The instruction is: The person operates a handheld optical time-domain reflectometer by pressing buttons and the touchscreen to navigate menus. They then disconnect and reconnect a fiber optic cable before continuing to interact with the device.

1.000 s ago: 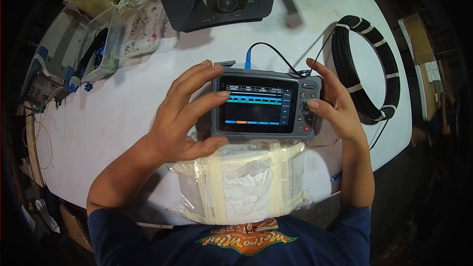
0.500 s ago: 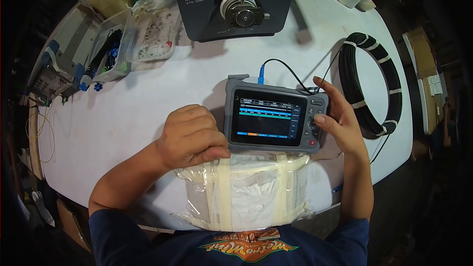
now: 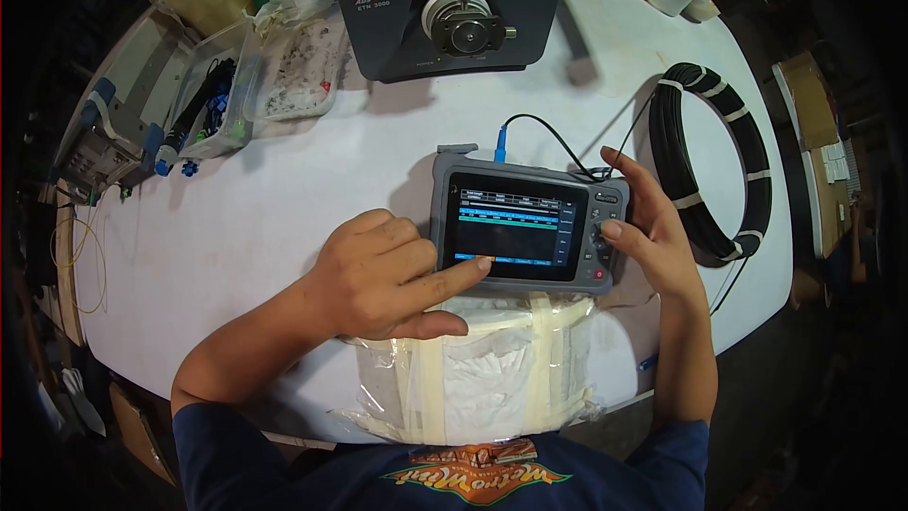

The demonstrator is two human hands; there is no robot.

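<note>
A grey handheld OTDR tester (image 3: 515, 238) with a lit screen leans tilted on a pad wrapped in plastic and pale tape (image 3: 487, 369). My right hand (image 3: 655, 237) grips its right end, thumb on the buttons and fingers behind the edge. With its index finger stretched out, my left hand (image 3: 383, 274) points at the lower edge of the screen, the fingertip at the row of on-screen buttons. Its thumb is out too, the other fingers are curled, and it holds nothing. A blue connector (image 3: 500, 144) sits in the tester's top, joined to a thin black cable (image 3: 553, 132).
Right of the tester lies a coil of black cable (image 3: 670, 151) bound with white ties. A grey inspection unit (image 3: 449, 33) with a screen stands at the back. Clear plastic bins (image 3: 219, 114), one with blue connectors, and a grey machine (image 3: 109, 137) occupy the left.
My left hand has moved right from the tester's lower left corner, and its index finger has stretched out onto the bottom of the screen. My right hand has kept its grip.
</note>
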